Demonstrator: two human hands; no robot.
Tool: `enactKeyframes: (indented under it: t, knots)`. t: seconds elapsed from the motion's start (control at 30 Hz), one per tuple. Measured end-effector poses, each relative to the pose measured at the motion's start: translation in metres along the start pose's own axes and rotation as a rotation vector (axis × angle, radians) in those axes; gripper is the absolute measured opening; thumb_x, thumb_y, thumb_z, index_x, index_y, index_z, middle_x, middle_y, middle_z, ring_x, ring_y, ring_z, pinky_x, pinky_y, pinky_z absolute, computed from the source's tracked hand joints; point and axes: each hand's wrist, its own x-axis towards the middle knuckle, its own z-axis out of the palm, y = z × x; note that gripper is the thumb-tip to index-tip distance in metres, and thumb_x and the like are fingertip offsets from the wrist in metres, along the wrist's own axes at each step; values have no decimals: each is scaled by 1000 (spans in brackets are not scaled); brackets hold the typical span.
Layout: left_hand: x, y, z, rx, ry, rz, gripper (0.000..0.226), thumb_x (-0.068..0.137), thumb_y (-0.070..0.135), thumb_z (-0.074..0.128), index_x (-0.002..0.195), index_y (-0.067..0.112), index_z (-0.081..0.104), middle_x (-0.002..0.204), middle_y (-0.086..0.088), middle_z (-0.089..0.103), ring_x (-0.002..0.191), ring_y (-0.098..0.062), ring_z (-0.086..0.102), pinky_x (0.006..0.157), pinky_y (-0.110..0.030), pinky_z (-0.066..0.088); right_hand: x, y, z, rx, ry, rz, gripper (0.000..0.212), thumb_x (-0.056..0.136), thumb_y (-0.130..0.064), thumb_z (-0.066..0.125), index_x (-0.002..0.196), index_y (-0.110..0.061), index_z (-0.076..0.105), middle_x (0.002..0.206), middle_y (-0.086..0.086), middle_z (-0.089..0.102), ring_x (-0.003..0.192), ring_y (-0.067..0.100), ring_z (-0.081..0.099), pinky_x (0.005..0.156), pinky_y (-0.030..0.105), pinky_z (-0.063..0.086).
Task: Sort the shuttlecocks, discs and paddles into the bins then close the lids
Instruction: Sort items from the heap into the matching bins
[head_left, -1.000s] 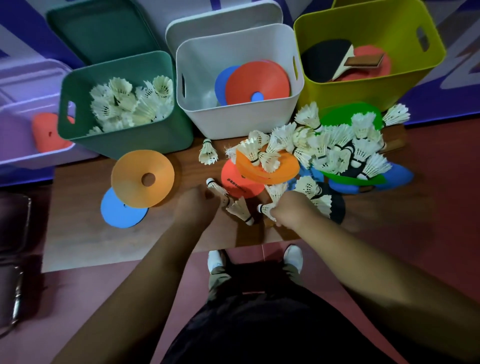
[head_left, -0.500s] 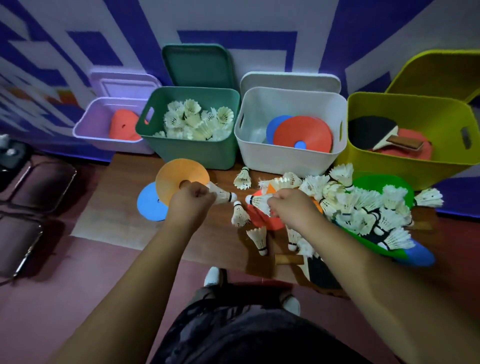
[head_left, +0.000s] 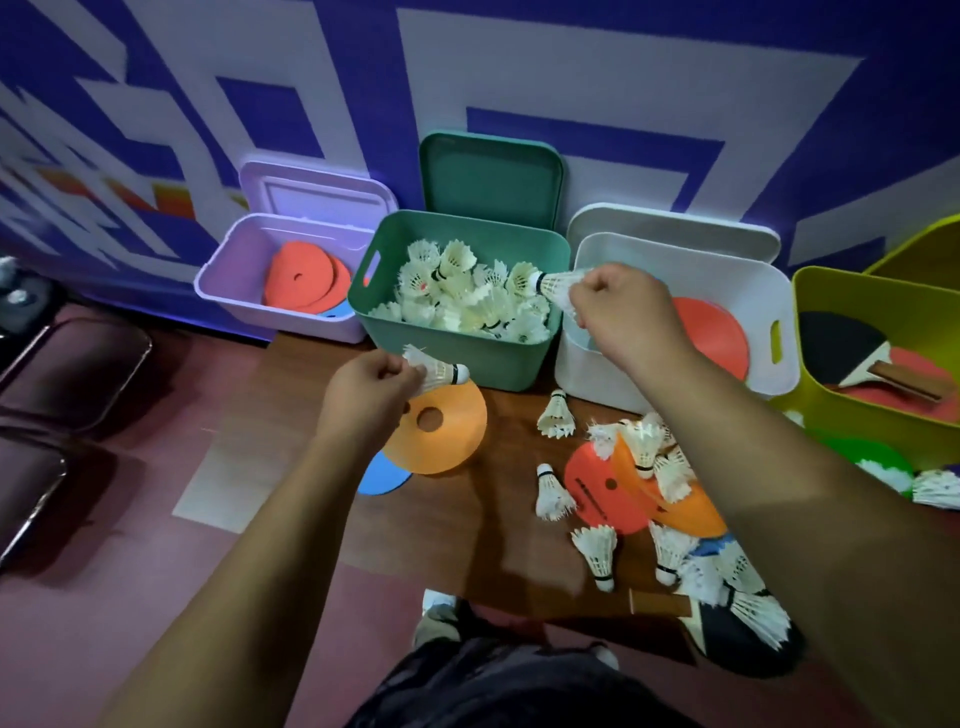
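My left hand (head_left: 369, 392) pinches a white shuttlecock (head_left: 439, 370) by its feathers, just in front of the green bin (head_left: 457, 364). My right hand (head_left: 623, 317) holds another shuttlecock (head_left: 553, 285) over the green bin's right rim, cork pointing into the bin. The green bin is full of shuttlecocks. Several loose shuttlecocks (head_left: 644, 441) lie on the wooden table with an orange disc (head_left: 441, 431), a red disc (head_left: 592, 488) and a blue disc (head_left: 382, 475). A black paddle (head_left: 727, 631) lies at the table's near right edge.
The lilac bin (head_left: 228, 283) holds red discs. The white bin (head_left: 763, 312) holds a red disc. The yellow bin (head_left: 893, 421) holds paddles. All lids stand open behind the bins. Dark chairs (head_left: 62, 374) stand at the left. My shoes show below the table edge.
Both hands have lifted away from the table, each with a shuttlecock, toward the green bin; the right one now reaches over its rim. The camera has tilted up.
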Motion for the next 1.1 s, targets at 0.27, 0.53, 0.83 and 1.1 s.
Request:
enactKeyframes:
  t: [0.27,0.53,0.83,1.1]
  knots:
    - [76,-10,-33,-42,-28,69,26,92,38,74,79,17,66,67,-5,69,62,-22,68,65,-43,59,1,-10,64,-190,-289,89,22,94,-29,59,83,-17,74,76,-1,76,69,14,68,69,30,56]
    - [143,12,-45,-69,-26,164,22,90,39,74,87,17,69,69,3,67,66,-21,67,64,-38,60,-13,-15,85,-70,-300,152,17,97,-27,59,89,-23,74,74,-8,76,53,1,60,60,26,53]
    - [143,-1,-34,-10,-74,96,24,96,38,61,84,19,69,80,1,72,78,-26,66,73,-38,52,-23,-8,89,16,-303,239,16,97,-29,60,92,-24,74,77,-8,77,59,7,64,59,25,50]
    - [92,-14,-4,-68,-321,19,21,95,26,63,79,16,73,65,18,64,67,-12,54,63,-31,41,-43,24,78,115,-262,325,16,97,-25,60,94,-20,75,75,-4,76,59,11,64,56,22,45]
